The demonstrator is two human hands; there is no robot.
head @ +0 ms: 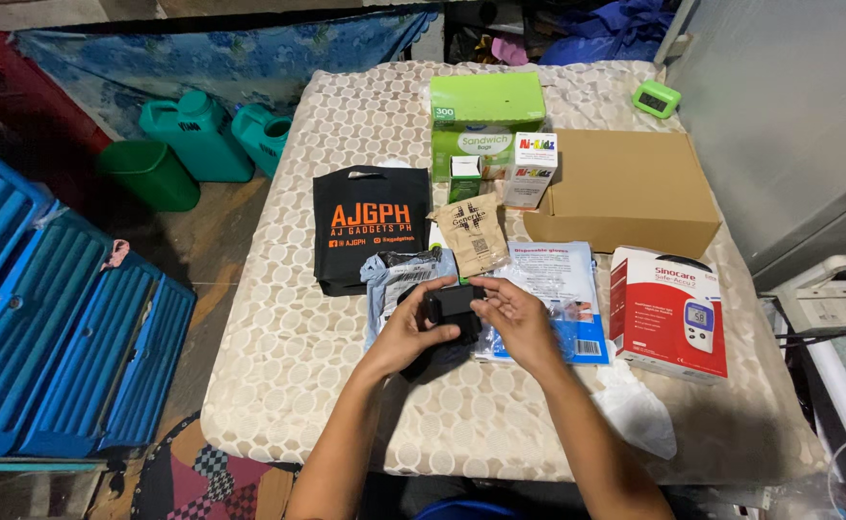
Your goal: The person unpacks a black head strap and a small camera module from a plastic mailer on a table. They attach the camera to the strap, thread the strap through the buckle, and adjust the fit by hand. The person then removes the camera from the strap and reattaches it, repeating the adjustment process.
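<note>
Both my hands meet over the middle of a table covered with a cream patterned cloth (278,347). Between them is a small black device (455,306) with a black pouch under it. My left hand (408,332) grips it from the left and below. My right hand (519,318) pinches its right edge with the fingertips. Under the hands lie a clear plastic packet (396,279) and a blue-and-white flat pack of disposable gloves (558,279).
A black fabric bag (370,231), a brown paper sachet (471,236), a green box (485,120), small cartons (531,169), a cardboard box (625,188), a red-and-white meter box (668,313) and a green clock (656,98) lie about. Blue crates (47,327) and green jugs (196,135) stand left.
</note>
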